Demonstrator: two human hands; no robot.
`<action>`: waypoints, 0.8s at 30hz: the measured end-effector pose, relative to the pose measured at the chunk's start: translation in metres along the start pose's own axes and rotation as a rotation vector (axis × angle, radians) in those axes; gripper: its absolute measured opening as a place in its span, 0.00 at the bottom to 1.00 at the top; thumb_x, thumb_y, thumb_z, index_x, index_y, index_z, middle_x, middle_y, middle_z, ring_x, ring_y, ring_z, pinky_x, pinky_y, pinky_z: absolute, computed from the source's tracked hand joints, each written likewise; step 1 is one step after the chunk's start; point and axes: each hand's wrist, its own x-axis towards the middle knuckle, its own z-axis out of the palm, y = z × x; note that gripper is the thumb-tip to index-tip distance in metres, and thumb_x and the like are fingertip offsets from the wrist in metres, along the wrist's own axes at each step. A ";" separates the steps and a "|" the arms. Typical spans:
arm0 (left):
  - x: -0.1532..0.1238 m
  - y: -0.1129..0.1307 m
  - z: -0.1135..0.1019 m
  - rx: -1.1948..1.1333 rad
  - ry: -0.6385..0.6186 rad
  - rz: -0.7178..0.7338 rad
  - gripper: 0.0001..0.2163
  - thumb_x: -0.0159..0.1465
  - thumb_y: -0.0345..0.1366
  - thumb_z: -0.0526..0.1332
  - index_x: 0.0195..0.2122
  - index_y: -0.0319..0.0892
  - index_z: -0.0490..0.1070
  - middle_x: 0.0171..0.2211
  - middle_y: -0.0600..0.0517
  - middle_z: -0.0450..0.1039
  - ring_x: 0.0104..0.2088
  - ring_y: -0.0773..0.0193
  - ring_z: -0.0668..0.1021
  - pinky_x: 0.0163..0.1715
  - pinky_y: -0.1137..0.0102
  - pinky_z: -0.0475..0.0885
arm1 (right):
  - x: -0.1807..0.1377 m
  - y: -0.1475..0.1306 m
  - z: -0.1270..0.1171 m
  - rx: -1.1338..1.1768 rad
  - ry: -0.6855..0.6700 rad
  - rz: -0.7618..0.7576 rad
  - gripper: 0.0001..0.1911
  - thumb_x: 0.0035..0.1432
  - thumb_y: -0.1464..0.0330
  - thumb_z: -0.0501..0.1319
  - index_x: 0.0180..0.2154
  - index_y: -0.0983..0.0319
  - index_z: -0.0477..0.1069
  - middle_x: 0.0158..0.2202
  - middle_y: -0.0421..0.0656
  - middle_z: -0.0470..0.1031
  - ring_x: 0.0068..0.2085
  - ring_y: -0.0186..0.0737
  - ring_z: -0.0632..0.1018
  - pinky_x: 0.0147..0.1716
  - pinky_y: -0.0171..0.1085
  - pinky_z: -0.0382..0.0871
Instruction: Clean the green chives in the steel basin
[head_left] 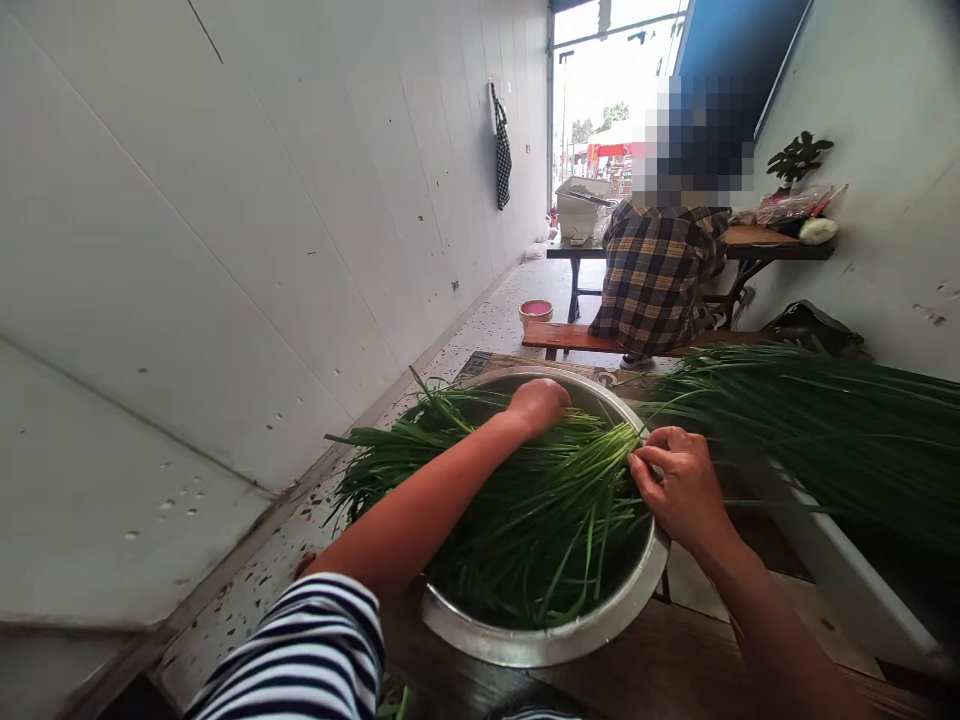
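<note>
Apparently chives [517, 520] fill the metal basin [536, 650].

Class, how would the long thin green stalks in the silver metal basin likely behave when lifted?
The long thin green stalks probably flop: many droop over the silver metal basin's rim. Loose and crisscrossed, some might slip.

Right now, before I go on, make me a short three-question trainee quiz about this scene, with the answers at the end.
1. Multiple choice: what fills much of the metal basin?
A) Sliced carrots
B) Long green leaves
C) Folded towels

2. True or false: the right hand is at the basin's left rim, as pictured.

3. Fill in the blank: the person seated on the bench ahead wears a ____ shirt.

Key:
1. B.
2. False; it is by the right rim.
3. Plaid.
</note>
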 end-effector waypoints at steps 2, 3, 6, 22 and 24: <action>0.005 0.005 0.007 0.070 -0.043 0.008 0.12 0.54 0.30 0.59 0.36 0.44 0.79 0.40 0.45 0.76 0.42 0.54 0.75 0.43 0.65 0.64 | 0.000 0.001 0.001 0.006 -0.010 0.012 0.12 0.55 0.68 0.57 0.23 0.62 0.75 0.30 0.46 0.68 0.36 0.41 0.67 0.37 0.41 0.61; 0.005 0.007 0.009 0.105 -0.060 0.025 0.11 0.54 0.30 0.58 0.36 0.44 0.79 0.40 0.44 0.76 0.43 0.53 0.75 0.44 0.64 0.64 | 0.000 0.001 0.001 0.007 -0.012 0.016 0.12 0.56 0.68 0.57 0.23 0.61 0.75 0.30 0.45 0.68 0.35 0.41 0.67 0.37 0.40 0.61; 0.000 0.008 0.008 0.222 -0.075 0.118 0.10 0.56 0.30 0.57 0.33 0.42 0.79 0.38 0.43 0.76 0.44 0.52 0.73 0.46 0.61 0.61 | 0.000 0.000 0.001 0.006 -0.014 0.020 0.13 0.56 0.68 0.57 0.22 0.61 0.74 0.28 0.45 0.68 0.34 0.41 0.66 0.36 0.39 0.61; -0.006 0.019 -0.006 -0.121 0.166 0.073 0.11 0.58 0.33 0.55 0.37 0.44 0.78 0.37 0.51 0.78 0.38 0.62 0.77 0.42 0.69 0.68 | -0.002 -0.010 0.001 -0.050 -0.049 0.038 0.15 0.59 0.67 0.54 0.22 0.61 0.73 0.24 0.42 0.73 0.31 0.38 0.68 0.34 0.37 0.56; -0.010 0.018 -0.004 -0.266 0.194 0.033 0.09 0.57 0.34 0.58 0.35 0.44 0.78 0.36 0.51 0.79 0.37 0.63 0.77 0.42 0.70 0.68 | -0.002 -0.010 0.002 -0.030 -0.033 0.040 0.16 0.60 0.67 0.54 0.24 0.60 0.74 0.22 0.41 0.72 0.29 0.37 0.68 0.33 0.36 0.55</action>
